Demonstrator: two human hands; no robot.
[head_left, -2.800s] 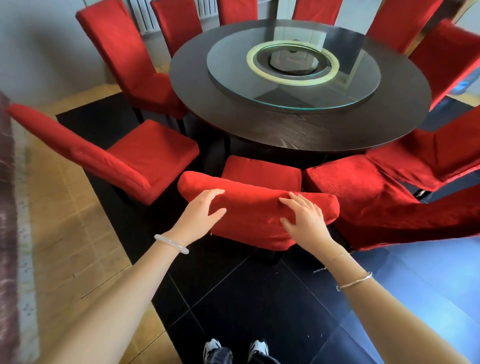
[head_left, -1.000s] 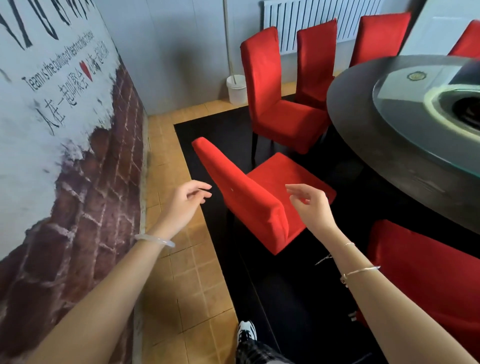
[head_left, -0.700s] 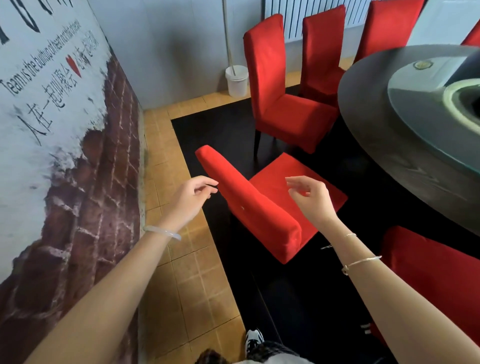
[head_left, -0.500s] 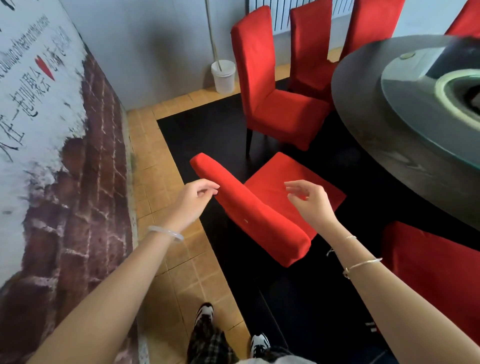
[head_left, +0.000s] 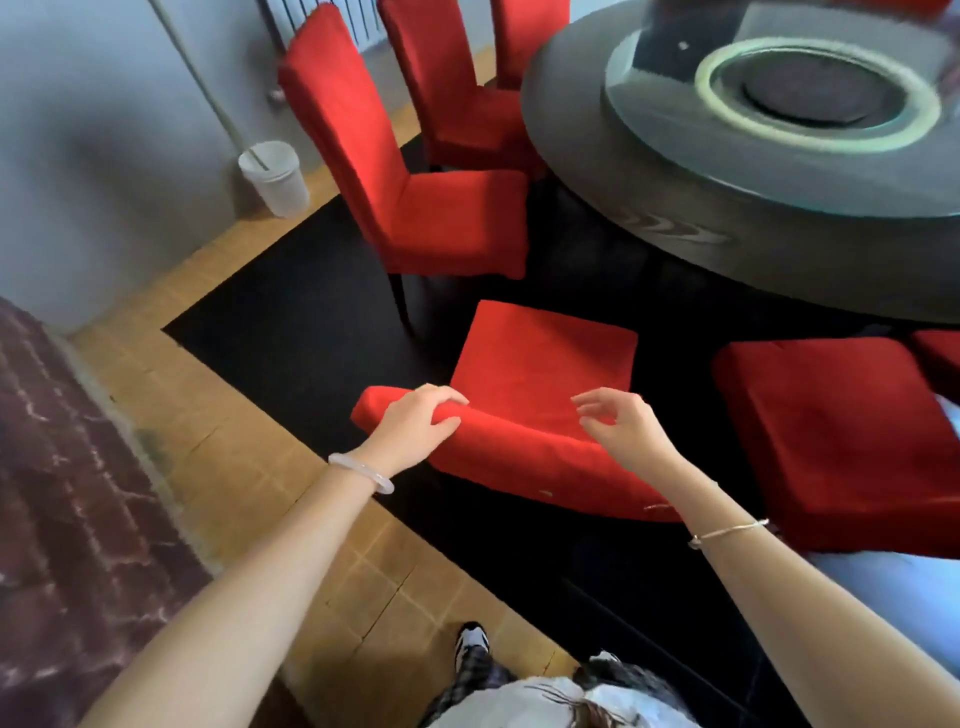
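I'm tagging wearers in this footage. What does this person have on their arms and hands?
Both forearms are bare, with no sleeves in view and no gloves. The left hand has a smooth, pale, milky round bangle at its wrist. The right hand has a thin silvery bracelet at its wrist.

Cloth, glass, wood
Matt red fabric covers the chair (head_left: 545, 358) under the left hand (head_left: 415, 431); beyond, glossy glass turntable (head_left: 649, 140) on grained wooden table (head_left: 675, 244).

A restaurant's private dining room: red-covered chairs (head_left: 415, 171) ring a round table (head_left: 727, 223) with glass turntable (head_left: 649, 156).
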